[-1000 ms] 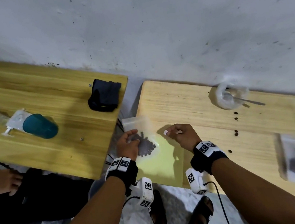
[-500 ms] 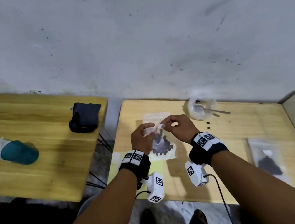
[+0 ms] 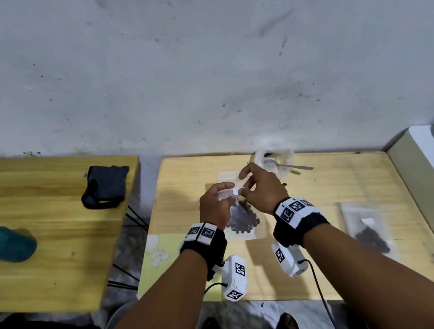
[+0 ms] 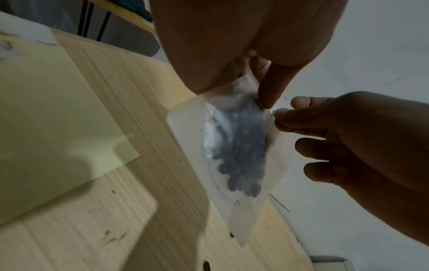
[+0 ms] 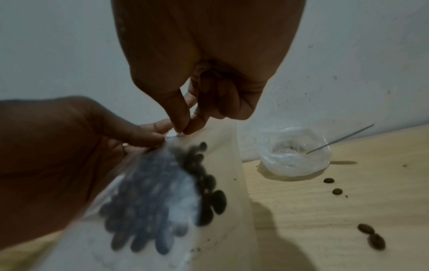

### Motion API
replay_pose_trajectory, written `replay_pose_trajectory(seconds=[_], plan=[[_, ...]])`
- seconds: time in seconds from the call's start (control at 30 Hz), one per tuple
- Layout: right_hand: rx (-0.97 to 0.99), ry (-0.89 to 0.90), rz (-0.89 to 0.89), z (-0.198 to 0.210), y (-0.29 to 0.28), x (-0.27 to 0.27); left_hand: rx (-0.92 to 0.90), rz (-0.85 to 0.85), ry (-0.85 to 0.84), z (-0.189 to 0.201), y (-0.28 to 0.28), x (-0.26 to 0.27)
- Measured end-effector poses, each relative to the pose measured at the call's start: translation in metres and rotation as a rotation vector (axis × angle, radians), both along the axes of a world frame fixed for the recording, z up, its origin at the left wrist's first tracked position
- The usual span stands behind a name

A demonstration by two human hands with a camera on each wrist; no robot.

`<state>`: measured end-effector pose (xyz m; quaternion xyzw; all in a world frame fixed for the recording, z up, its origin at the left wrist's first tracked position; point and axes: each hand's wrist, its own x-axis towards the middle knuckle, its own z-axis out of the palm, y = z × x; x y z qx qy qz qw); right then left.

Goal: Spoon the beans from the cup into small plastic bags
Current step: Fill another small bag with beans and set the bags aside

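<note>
A small clear plastic bag with dark beans in its lower half hangs upright over the light wooden table. My left hand pinches its top edge from the left, and my right hand pinches the same edge from the right. The left wrist view shows the bag below my left hand. In the right wrist view my right hand pinches the bag with thumb and forefinger. The clear cup, lined with plastic, stands behind with the spoon in it.
A second bag of beans lies flat at the table's right. Loose beans lie near the cup. A pale yellow sheet covers the near left corner. A teal cup and black pouch are on the left table.
The bag has gone from the table's left edge to mid-table, lifted upright. My right hand has joined the left at its top edge.
</note>
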<state>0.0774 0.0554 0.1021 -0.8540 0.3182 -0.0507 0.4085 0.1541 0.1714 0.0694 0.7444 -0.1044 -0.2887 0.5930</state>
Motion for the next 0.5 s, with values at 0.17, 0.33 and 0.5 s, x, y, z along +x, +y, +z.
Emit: replay_pose_trajectory(seconds=[0.17,0.33,0.5], plan=[[-0.123,0.042,-0.057,0.002,0.001,-0.004,-0.049,0.069,0.122,0.007,-0.007,-0.005],[-0.062,-0.049,-0.245,-0.008,-0.003,-0.008,-0.054,0.127,0.055,-0.001,-0.006,-0.003],[0.234,-0.070,-0.327,-0.022,-0.007,-0.013,-0.048,0.097,-0.022,-0.004,-0.004,-0.004]])
